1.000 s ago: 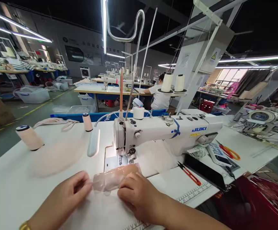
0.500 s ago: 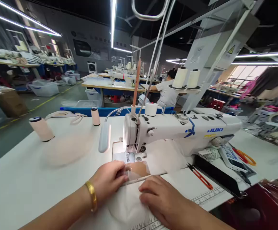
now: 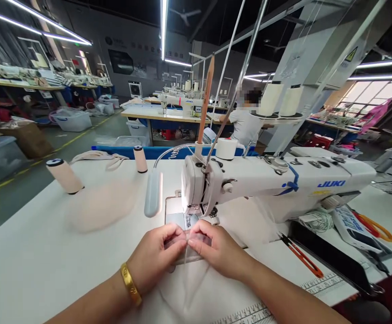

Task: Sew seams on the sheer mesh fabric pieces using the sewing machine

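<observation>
Fabric (image 3: 186, 281), pale, sheer and creased, is pinched by the tightly drawn fingers of the left hand (image 3: 150, 254) and right hand (image 3: 221, 252), just in front of the JUKI sewing machine (image 3: 250, 173). Counter (image 3: 30, 256) surface extends left to a diagonal edge; orange thread snips (image 3: 306, 260) lie right.

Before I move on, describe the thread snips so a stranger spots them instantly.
Start at the white sewing machine, then drop to the table, right of the right hand. The snips lie left of a long black object. Slim and orange with dark tips, they lack the wide loops of the scissors farther right.
</observation>
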A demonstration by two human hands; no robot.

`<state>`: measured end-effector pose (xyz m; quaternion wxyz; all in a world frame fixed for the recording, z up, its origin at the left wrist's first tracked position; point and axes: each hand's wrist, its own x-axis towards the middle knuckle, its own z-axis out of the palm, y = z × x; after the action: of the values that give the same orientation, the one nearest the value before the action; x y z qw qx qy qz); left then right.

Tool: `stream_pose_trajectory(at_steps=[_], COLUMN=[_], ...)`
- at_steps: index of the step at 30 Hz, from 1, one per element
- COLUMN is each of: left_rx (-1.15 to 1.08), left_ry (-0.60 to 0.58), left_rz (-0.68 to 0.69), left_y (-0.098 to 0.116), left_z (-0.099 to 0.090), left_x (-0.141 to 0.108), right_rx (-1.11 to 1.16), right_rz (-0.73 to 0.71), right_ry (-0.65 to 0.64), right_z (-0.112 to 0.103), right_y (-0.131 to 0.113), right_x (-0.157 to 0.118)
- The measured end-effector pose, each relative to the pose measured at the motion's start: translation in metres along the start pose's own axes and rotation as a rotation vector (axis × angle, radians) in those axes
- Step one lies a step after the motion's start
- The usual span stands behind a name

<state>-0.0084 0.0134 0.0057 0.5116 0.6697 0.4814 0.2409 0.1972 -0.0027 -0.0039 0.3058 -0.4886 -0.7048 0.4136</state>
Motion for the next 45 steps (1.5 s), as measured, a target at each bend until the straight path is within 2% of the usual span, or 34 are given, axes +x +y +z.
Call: stream_pose_trajectory(at_steps=[9,20,28,34,39,45], left_rx=[0.062,-0.029,-0.065,-0.029,-0.069,-0.058], left_ry=[0.038,0.090,0.043,0.078,0.106,0.086], left_rz=[0.099,0.074,0.065,0.092,0.135,0.083], left_y=[0.002,-0.004,0.000,-0.001,-0.005,0.002], left_z=[0.004,0.012,0.013,0.013,0.016,0.017], left_x=[-0.003,-0.002,0.000,-0.001,-0.001,-0.001], right_rx=[0.021,0.031,-0.024,-0.098,-0.111,-0.114], right_rz=[-0.062,-0.065,-0.187,-0.263,-0.266,-0.220], right_ry=[0.077,0.109,0.171,0.233,0.249,0.232], right_z=[0.008,0.010,0.011,0.011,0.011,0.011], right_y=[0.002,0.002,0.004,0.005,0.005,0.002], right_x=[-0.004,-0.008,-0.009,-0.008,-0.009,-0.012])
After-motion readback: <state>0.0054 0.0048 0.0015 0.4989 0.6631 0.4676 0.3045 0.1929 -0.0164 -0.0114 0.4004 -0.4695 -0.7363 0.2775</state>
